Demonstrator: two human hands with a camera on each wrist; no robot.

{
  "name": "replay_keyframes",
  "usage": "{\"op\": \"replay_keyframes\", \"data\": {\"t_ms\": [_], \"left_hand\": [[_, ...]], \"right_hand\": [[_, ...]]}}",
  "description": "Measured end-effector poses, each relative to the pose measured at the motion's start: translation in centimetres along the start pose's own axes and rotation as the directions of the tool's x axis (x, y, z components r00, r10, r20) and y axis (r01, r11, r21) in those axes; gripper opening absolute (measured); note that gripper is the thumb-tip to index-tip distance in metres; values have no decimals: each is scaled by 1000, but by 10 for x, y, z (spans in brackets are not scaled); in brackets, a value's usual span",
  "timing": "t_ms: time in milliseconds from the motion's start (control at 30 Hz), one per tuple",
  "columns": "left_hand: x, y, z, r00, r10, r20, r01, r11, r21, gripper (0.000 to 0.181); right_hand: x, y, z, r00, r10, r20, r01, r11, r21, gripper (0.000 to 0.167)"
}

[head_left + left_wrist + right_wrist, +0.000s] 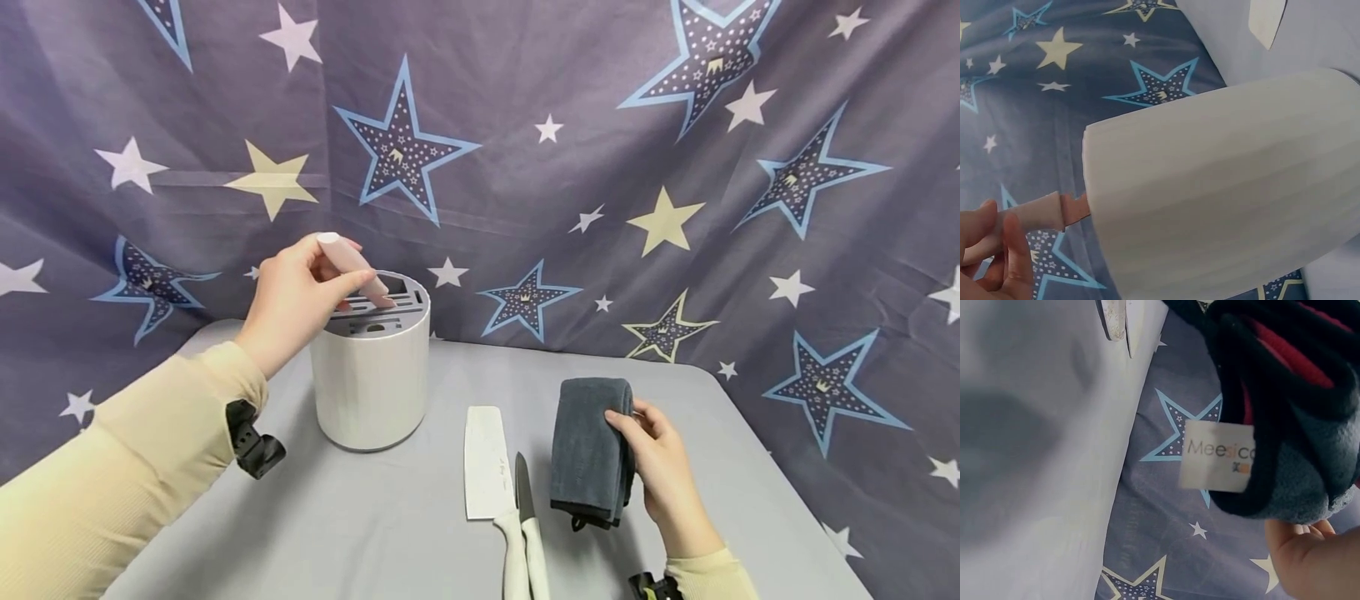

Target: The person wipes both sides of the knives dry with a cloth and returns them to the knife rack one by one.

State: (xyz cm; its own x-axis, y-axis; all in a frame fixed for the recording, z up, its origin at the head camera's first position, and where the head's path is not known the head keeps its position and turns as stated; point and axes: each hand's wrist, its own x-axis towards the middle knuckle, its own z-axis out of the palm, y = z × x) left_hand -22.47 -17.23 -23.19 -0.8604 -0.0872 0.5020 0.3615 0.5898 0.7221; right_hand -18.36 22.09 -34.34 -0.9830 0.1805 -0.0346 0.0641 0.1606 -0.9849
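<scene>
At the top of a white round knife block, my left hand pinches the pale pink handle of a knife. The knife leans over the grey slotted top; in the left wrist view a short pinkish stretch of blade shows at the block's rim, the rest hidden. My right hand grips a folded dark grey towel by its right side, thumb on the front. Black edging, red inner folds and a white label show on the towel in the right wrist view.
On the grey table, a white cleaver lies left of a dark-bladed knife, their white handles side by side toward the front edge. A star-patterned curtain hangs behind the table and along its right side.
</scene>
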Motion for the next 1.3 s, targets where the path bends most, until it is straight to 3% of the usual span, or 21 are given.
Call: {"op": "replay_keyframes", "data": {"t_ms": [300, 700, 1133, 1300], "left_hand": [[5, -6, 8, 1000, -7, 25, 3, 992, 128, 31], [8, -14, 21, 998, -45, 48, 34, 978, 204, 37], [1, -6, 20, 998, -55, 22, 50, 984, 169, 47], [0, 5, 16, 999, 15, -41, -9, 987, 158, 60]], "right_hand": [[-1, 4, 1, 1000, 4, 4, -4, 1000, 2, 44], [0, 8, 2, 1000, 15, 10, -15, 1000, -11, 45], [0, 7, 1, 1000, 25, 16, -24, 1000, -13, 44], [0, 4, -1, 1000, 27, 8, -27, 1000, 7, 44]]}}
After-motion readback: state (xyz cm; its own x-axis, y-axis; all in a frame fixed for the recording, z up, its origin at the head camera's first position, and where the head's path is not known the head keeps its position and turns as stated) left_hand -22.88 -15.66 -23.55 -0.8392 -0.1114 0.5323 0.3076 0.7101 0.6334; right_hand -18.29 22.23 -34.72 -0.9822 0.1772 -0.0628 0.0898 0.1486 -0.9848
